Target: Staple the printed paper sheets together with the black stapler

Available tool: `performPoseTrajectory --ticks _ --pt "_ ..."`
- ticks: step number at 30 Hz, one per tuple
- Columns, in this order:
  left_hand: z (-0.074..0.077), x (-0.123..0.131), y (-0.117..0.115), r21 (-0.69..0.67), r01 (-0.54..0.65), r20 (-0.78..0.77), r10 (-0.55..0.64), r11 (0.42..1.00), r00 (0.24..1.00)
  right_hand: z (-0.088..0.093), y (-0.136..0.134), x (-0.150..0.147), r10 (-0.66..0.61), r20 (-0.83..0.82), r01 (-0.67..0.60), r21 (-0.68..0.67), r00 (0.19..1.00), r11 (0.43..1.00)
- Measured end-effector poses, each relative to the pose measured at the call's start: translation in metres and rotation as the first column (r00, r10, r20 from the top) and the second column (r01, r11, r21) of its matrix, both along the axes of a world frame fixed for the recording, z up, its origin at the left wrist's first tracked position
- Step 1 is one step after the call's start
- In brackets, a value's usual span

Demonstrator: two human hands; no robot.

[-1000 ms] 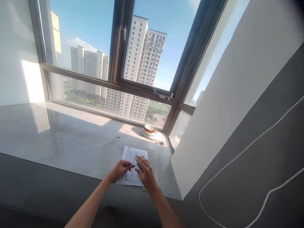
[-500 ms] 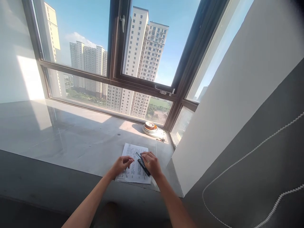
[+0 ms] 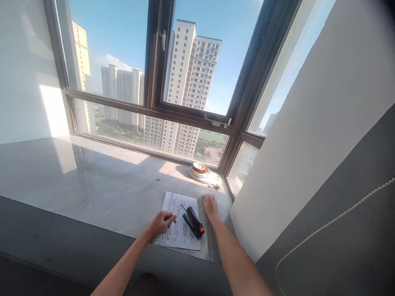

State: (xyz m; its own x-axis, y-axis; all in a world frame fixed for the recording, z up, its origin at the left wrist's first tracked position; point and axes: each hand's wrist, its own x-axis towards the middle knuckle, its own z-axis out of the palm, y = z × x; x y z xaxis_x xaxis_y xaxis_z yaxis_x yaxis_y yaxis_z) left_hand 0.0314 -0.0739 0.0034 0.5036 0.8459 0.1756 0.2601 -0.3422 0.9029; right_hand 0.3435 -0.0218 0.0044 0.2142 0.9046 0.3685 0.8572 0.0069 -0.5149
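Head view: big dark-framed window above a wide grey stone sill. Printed sheet lies flat near the sill's front right. Left hand rests on the sheet's left edge, fingers curled; can't tell if they pinch anything. Right hand is flat on the sill just right of the sheet, fingers released. Black tool with an orange end lies on the sheet between the hands, untouched. Round stack sits by the window corner.

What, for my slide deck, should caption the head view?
Left hand on printed sheet bearing a black tool; right hand on the windowsill.
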Motion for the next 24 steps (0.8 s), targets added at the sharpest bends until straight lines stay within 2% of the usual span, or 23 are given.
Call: performPoseTrajectory --ticks 4,8,10,12,14,17,18,21,24 --pt "-0.005 0.000 0.004 -0.008 -0.022 0.020 0.022 1.000 1.000 -0.010 0.001 0.003 -0.004 0.009 0.004 0.007 1.000 1.000" --pt "-0.007 0.000 0.004 0.004 -0.062 0.032 0.061 0.998 0.998 -0.023 -0.017 0.004 -0.041 0.094 0.037 0.049 0.995 0.998" --pt "-0.005 -0.001 0.007 0.053 -0.165 0.014 0.165 0.985 0.986 -0.030 -0.031 0.002 -0.042 0.120 0.036 0.053 0.992 0.998" --pt "-0.001 -0.005 0.017 0.165 -0.327 -0.063 0.341 0.930 0.938 -0.033 -0.045 0.000 -0.035 0.131 0.029 0.049 0.991 0.998" --pt "0.004 -0.012 0.038 0.322 -0.441 -0.210 0.517 0.838 0.830 -0.032 -0.054 -0.003 -0.030 0.134 0.024 0.047 0.991 0.999" --pt "0.008 -0.023 0.080 0.427 -0.514 -0.361 0.661 0.744 0.657 -0.025 -0.057 -0.007 -0.046 0.145 0.040 0.040 0.988 0.998" --pt "0.008 -0.026 0.094 0.473 -0.482 -0.400 0.667 0.737 0.628 -0.023 -0.057 -0.008 -0.049 0.156 0.044 0.039 0.986 0.998" --pt "0.003 -0.031 0.132 0.526 -0.492 -0.438 0.717 0.694 0.542 -0.020 -0.055 -0.009 -0.048 0.185 0.041 0.036 0.982 0.998" --pt "-0.004 -0.031 0.162 0.584 -0.413 -0.474 0.706 0.699 0.526 -0.019 -0.055 -0.009 -0.052 0.200 0.046 0.033 0.978 0.998"
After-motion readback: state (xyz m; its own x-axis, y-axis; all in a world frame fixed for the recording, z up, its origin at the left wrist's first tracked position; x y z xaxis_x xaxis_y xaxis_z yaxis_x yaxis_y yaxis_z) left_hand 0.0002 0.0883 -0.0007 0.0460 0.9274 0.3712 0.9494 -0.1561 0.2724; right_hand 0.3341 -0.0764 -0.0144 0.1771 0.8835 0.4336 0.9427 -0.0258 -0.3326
